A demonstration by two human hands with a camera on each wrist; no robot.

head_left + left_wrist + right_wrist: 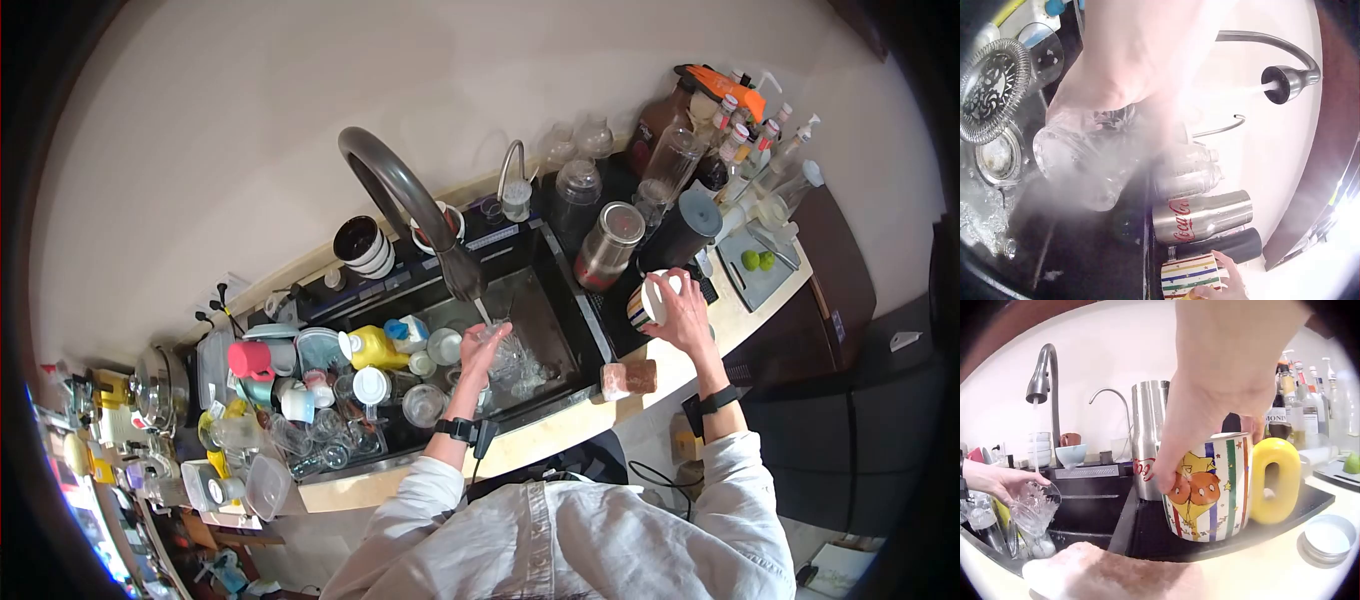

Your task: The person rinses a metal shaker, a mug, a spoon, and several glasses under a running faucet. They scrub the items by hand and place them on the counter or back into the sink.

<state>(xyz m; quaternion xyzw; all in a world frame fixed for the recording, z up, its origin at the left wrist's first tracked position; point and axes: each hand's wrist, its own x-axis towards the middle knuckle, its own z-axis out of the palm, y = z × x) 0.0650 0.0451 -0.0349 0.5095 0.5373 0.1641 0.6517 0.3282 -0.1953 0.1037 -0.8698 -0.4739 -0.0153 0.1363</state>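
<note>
In the head view my left hand (478, 352) is over the sink (572, 300), under the running faucet (458, 262). It grips a clear cut-glass tumbler (1035, 509), tilted, with water falling onto the hand and glass. The left wrist view shows the tumbler (1075, 159) close up, partly blurred by spray. To the right of the sink, my right hand (684, 312) holds a striped mug (1213, 487) by its rim from above, thumb on the outside. The mug has a cartoon print and a thick yellow handle (1276, 481); its base is at the black drain mat (1147, 534).
A steel Coca-Cola tumbler (610, 245) and a dark cylinder (682, 230) stand behind the mug. A brownish block (630, 380) lies on the front edge. Cups, a yellow bottle (376, 346) and glassware crowd the left. Bottles and a cutting board (757, 280) with limes are far right.
</note>
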